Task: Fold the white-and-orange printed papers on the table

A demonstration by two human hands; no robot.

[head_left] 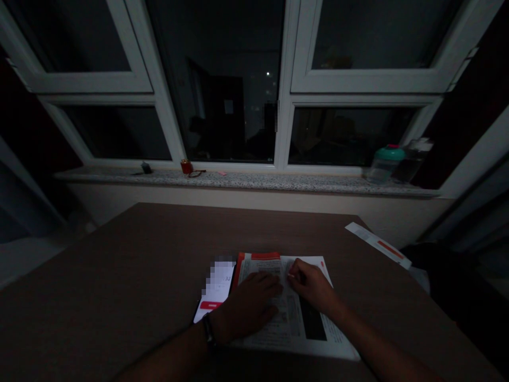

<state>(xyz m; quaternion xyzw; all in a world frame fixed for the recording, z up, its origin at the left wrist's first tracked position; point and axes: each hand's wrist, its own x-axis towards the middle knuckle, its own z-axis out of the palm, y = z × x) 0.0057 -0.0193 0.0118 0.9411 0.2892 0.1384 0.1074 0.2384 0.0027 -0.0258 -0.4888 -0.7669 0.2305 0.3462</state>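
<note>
My left hand (248, 307) lies flat on the left page of an open printed booklet (296, 323), which has a red-edged cover. A black watch (209, 329) circles my left wrist. My right hand (312, 284) rests on the right page with its fingers curled, close to the centre fold. Whether those fingers pinch a page is hidden. A smartphone (214, 292) with a lit screen lies just left of the booklet, its lower edge close beside my left wrist. Part of its screen is pixelated.
The booklet lies on a brown wooden table (119, 265). A white paper strip (377, 245) sits at the far right edge. Beyond the table, a speckled stone windowsill (246, 181) holds a small red box (186, 166), eyeglasses (196, 173) and a green-lidded bottle (384, 164).
</note>
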